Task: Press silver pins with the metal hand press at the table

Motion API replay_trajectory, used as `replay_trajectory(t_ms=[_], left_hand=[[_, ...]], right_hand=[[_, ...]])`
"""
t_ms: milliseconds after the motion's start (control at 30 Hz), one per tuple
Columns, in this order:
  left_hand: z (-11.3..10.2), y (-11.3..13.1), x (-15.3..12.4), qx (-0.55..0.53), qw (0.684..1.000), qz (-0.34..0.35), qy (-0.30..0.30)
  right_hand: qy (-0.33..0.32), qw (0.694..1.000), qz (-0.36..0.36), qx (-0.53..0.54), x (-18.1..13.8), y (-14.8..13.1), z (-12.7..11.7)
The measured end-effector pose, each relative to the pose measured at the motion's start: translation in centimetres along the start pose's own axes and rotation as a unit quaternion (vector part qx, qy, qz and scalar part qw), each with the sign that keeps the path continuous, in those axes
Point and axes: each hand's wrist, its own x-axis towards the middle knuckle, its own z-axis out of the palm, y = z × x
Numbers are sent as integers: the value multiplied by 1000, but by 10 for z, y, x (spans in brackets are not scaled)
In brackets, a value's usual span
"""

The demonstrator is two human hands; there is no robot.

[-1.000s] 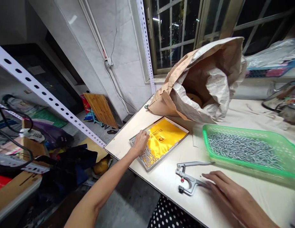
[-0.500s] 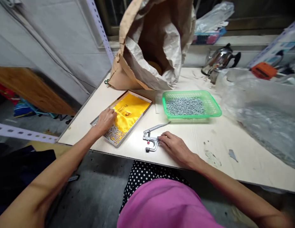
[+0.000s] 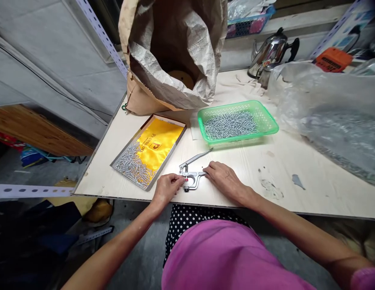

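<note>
Near the front edge of the table point(image 3: 275, 171), grey pliers point(image 3: 196, 179) lie with jaws toward 9 o'clock, handles spread. At their 3 o'clock, the right hand point(image 3: 225, 179) grasps the lower handle's end. At 9, the left hand point(image 3: 166, 188) has its fingertips bunched at the jaws; cannot tell whether they pinch anything. Farther out: shallow tray point(image 3: 167, 160) at 10, metal pieces point(image 3: 131, 165) over yellow sheet point(image 3: 165, 135); green basket point(image 3: 236, 139) of similar pieces at 1; open paper sack point(image 3: 142, 96) near 12.

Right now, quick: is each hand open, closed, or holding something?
Left hand: closed in a pinch at the pliers; whether it holds anything can't be told.
Right hand: closed on their lower handle.
</note>
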Motion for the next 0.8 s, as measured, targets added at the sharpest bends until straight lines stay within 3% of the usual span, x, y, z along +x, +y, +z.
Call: replay_trajectory(t_ms=[533,800], left_hand=[[12,-8,4,36,999,-12,-13],[16,1,-1,-42,995,-86,-13]], right_hand=[[8,999,-6,-37,-2,0,6],[-7,999,-3,-36,-3,-3,1]])
